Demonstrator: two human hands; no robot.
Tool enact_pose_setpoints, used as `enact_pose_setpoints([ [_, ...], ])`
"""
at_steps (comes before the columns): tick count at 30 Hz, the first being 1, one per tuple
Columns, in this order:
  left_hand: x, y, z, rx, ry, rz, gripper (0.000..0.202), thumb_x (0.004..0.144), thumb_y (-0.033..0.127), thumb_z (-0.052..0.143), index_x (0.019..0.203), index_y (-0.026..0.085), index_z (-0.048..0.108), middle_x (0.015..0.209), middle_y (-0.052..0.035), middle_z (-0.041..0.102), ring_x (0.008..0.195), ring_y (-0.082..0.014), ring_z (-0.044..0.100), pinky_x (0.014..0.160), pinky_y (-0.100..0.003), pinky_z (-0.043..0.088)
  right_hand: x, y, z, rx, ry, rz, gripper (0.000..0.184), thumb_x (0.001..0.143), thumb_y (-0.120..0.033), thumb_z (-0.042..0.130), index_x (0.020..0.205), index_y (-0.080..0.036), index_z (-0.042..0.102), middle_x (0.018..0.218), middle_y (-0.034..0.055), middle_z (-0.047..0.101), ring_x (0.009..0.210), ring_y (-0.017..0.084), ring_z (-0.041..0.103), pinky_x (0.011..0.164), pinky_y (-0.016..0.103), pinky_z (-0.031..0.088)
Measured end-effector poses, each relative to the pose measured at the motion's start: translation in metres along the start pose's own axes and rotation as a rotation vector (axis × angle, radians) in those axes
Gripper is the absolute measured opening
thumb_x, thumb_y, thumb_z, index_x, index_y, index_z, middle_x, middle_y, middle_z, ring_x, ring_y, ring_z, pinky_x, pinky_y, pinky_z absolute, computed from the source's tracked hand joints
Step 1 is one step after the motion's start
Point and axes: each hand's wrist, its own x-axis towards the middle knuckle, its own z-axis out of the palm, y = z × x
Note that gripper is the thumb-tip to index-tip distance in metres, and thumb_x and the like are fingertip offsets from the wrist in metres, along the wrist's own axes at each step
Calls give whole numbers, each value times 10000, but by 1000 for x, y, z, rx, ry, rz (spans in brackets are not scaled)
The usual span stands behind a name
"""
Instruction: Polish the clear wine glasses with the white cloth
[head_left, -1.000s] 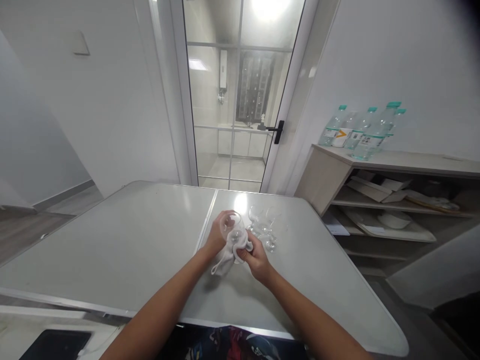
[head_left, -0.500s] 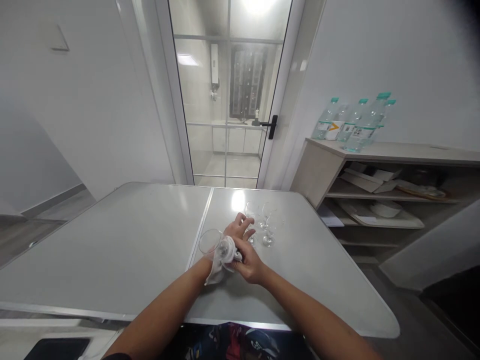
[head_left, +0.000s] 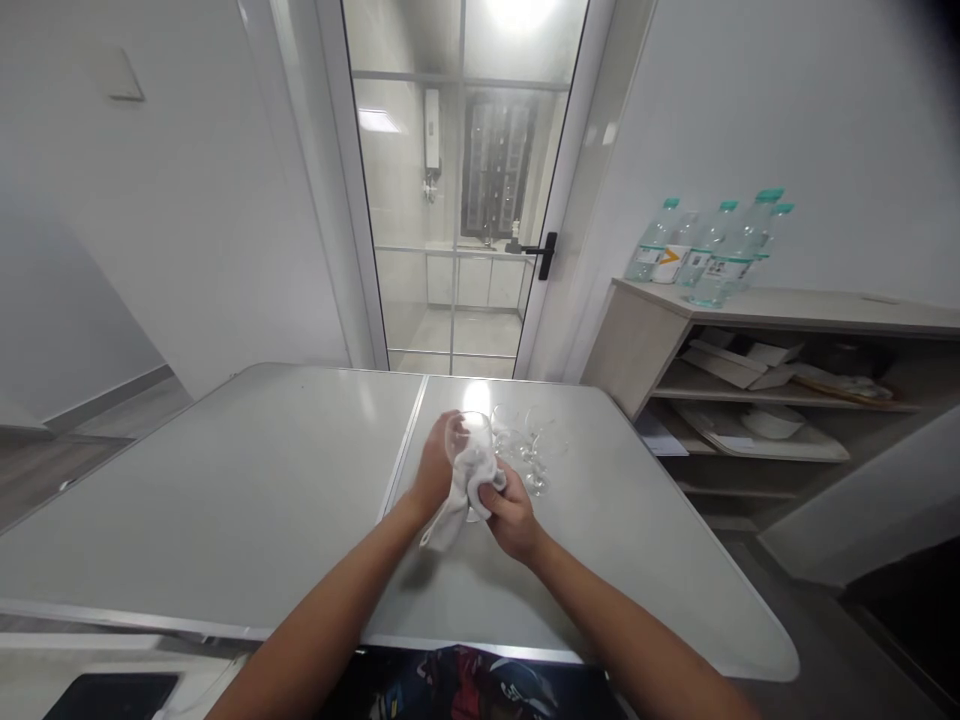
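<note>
A clear stemmed glass, bowl upward, is held over the grey table between my hands. My left hand curls around the left side of its bowl, the fingertips partly seen through the glass. A white cloth is wrapped about the lower bowl and stem, one end hanging down to the left. My right hand grips the cloth around the stem from the right. The foot of the glass shows just below the cloth. Just beyond my right hand, several other clear stemmed glasses are grouped on the table.
The grey table has a metal seam running across it. To the right, a wooden shelf unit bears several plastic bottles on top. Beyond the table stands a glazed door with a black handle.
The held glass has swung from tilting left to nearly upright. My left hand has moved from behind the cloth to the bowl's side; my right hand has shifted slightly right with the cloth.
</note>
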Motion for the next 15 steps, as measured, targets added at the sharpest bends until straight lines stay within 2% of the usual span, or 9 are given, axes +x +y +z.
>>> enact_pose_setpoints([
  [1,3,6,-6,-21,65,5,302,873,476,709,1033,223,668,947,-41,620,881,-198,580,869,-339,488,1,1,1,54,26,46,424,792,-570,762,1026,-231,659,844,48,638,819,231,592,768,358,495],
  [3,8,18,-16,-216,35,-46,424,926,600,579,1095,217,649,987,-69,651,928,-209,606,893,-355,491,4,2,2,139,38,135,405,820,-593,726,989,-234,645,812,46,634,777,225,595,729,362,504],
  [5,10,28,-21,-416,-150,-155,620,906,720,495,1207,195,629,1123,-131,671,1017,-249,630,921,-394,496,8,1,2,192,6,194,400,851,-606,687,976,-229,639,795,39,623,736,208,580,711,363,504],
  [6,10,31,-23,-473,-258,-207,694,872,748,523,1263,182,614,1201,-162,660,1058,-274,632,938,-415,496,10,1,2,207,-10,208,399,857,-608,680,964,-226,636,789,33,615,717,197,568,707,359,501],
  [7,9,33,-23,-499,-343,-245,741,838,744,583,1311,173,598,1267,-185,641,1085,-294,631,951,-431,495,11,1,1,214,-19,218,396,856,-605,683,946,-223,631,785,28,609,703,187,557,703,352,496],
  [9,7,34,-23,-494,-412,-266,760,795,655,713,1366,173,573,1320,-203,621,1079,-303,640,947,-438,500,13,0,0,204,-13,237,392,840,-592,709,926,-221,617,788,21,608,694,178,549,694,335,481],
  [12,6,29,-23,-436,-345,-196,722,788,557,778,1365,171,582,1270,-197,649,1017,-280,658,928,-428,506,13,0,0,54,3,183,396,836,-572,724,984,-221,615,841,27,635,736,184,561,704,319,461],
  [15,8,22,-26,-371,-263,-87,752,684,505,876,1307,163,632,1197,-174,674,985,-273,668,915,-409,505,9,2,0,-302,43,-3,367,867,-530,703,1034,-216,616,851,20,623,752,183,534,720,307,438],
])
